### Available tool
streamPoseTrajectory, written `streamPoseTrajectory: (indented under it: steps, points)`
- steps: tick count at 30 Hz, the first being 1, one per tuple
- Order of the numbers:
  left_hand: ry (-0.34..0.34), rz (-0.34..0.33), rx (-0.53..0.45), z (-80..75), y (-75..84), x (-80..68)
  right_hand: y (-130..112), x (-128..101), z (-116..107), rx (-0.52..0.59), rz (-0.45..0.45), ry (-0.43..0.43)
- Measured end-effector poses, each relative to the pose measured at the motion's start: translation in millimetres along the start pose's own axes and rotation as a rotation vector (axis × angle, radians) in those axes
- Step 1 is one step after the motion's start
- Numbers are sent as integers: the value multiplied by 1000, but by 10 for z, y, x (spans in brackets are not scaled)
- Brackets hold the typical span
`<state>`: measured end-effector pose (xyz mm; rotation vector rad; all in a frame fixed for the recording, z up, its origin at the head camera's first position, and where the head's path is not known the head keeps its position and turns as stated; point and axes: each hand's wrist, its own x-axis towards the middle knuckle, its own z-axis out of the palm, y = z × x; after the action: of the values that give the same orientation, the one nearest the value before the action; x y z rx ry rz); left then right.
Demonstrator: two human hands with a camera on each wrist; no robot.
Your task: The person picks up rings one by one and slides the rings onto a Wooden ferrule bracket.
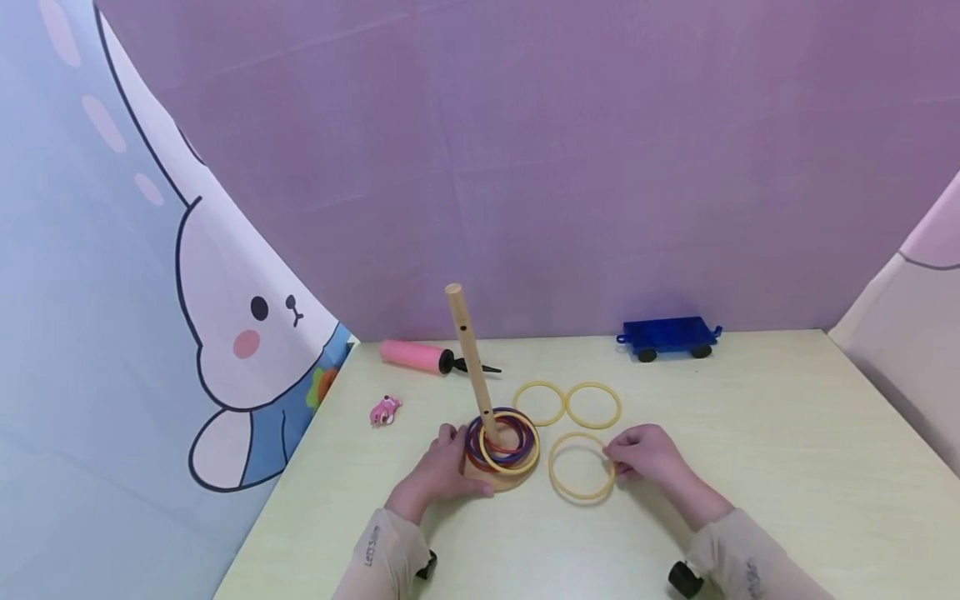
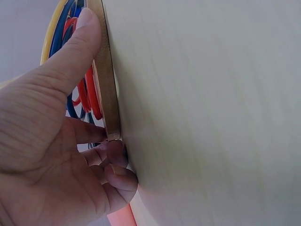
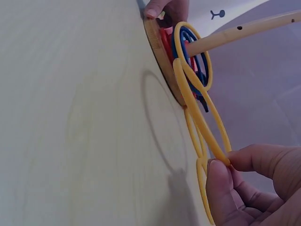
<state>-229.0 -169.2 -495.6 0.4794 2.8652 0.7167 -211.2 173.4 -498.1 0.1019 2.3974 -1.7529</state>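
A wooden peg stand (image 1: 472,358) rises from a round base (image 1: 504,485), tilted slightly left in the head view. Red, blue and yellow rings lie heaped around its foot. My left hand (image 1: 438,471) grips the left edge of the base, its thumb along the near side and its fingers around the far side; the left wrist view shows the wooden edge (image 2: 110,89) between them. Thumb and fingertips of my right hand (image 1: 648,454) pinch a yellow ring (image 3: 194,101) by its right side. That ring is held off the table, with its shadow below, just right of the base.
Two more yellow rings, a left one (image 1: 540,384) and a right one (image 1: 592,385), lie side by side behind the held ring. Farther back are a pink hand pump (image 1: 412,355) and a blue toy wagon (image 1: 670,335). A small pink toy (image 1: 385,411) lies at left.
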Motion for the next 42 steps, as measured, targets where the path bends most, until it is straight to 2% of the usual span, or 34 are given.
streamPoseTrajectory:
  steps: [11, 27, 42]
  points:
    - [-4, -1, -4, -16, 16, -10, -104, -108, -105, 108, 0, -22]
    - [0, 7, 1, 5, -9, 5, -377, -243, -249, 192, -83, -55]
    - [-4, 7, -4, 13, -30, 11, -709, -305, -243, 212, -142, -81]
